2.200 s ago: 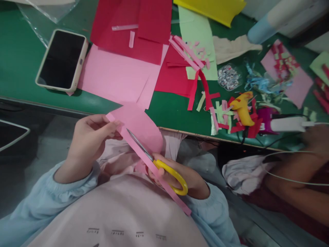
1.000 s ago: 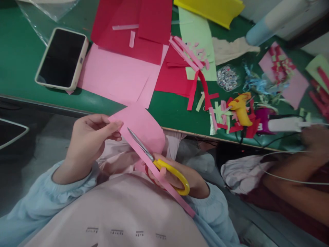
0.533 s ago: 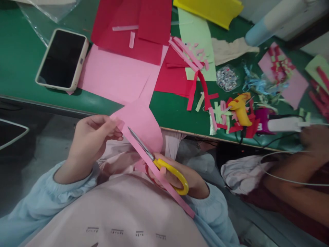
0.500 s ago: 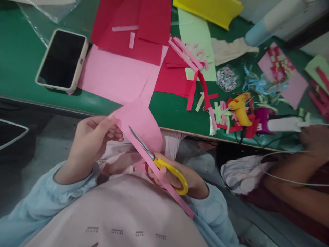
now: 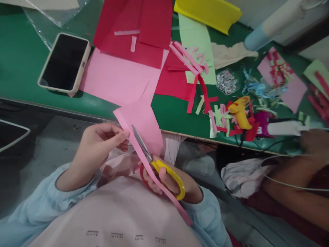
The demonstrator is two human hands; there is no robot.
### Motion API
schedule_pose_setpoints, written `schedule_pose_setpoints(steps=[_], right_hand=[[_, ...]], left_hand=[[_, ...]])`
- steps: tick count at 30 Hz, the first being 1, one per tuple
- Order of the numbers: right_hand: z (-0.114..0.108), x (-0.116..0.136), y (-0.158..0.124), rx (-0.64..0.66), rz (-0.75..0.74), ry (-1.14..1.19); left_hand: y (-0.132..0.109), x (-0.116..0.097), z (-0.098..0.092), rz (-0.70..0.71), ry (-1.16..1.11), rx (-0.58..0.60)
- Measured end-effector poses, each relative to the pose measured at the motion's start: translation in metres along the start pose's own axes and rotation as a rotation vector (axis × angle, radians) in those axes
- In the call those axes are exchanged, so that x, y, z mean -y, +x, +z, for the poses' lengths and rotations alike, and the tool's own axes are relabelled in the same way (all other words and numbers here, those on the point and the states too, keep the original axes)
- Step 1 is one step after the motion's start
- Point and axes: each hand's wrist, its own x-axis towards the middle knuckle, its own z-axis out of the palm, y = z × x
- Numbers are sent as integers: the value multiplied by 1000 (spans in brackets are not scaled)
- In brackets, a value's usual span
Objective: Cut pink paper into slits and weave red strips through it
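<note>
Pinching pink paper (image 5: 144, 115) (left) and gripping scissors (image 5: 156, 165) (right), both hands (image 5: 102, 145) (image 5: 171, 181) are nearly closed.

In the right hand (image 5: 170, 179), scissors (image 5: 156, 165) — shiny metal blades (image 5: 142, 143), smooth plastic handles (image 5: 181, 186); in the left hand (image 5: 100, 142), matt pink paper (image 5: 149, 124).

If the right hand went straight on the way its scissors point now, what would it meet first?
Most likely the uncut part of the pink paper, just ahead of the scissors in the right hand; the left hand holds that paper beside the line. Depth is hard to judge.
</note>
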Motion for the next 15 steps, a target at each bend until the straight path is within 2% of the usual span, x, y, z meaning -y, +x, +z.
schedule_pose_setpoints(steps=[3,7,11,15], right_hand=[[8,9,0,19,-7,107],[13,19,2,-22,21,113],[10,13,5,10,32,129],[1,4,5,52,-16,16]], left_hand=[[0,-2,1,16,6,7],[-2,-4,2,21,10,11],[-3,-2,-1,15,32,29],[-2,0,-5,19,73,55]])
